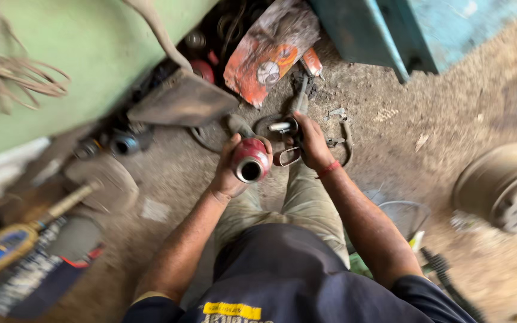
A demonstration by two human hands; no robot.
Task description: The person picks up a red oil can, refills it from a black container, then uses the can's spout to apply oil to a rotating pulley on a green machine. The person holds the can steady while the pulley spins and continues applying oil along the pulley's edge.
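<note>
Above your knees, over the dirt floor [390, 137], your left hand [230, 173] grips a red metal cylinder [249, 160] with its open dark end facing you. Your right hand [312, 143] closes on a small silvery part [280, 127] beside a wire ring [288, 157], though blur hides what it is. At the floor's right edge, a brake drum [507, 185] is cut off.
</note>
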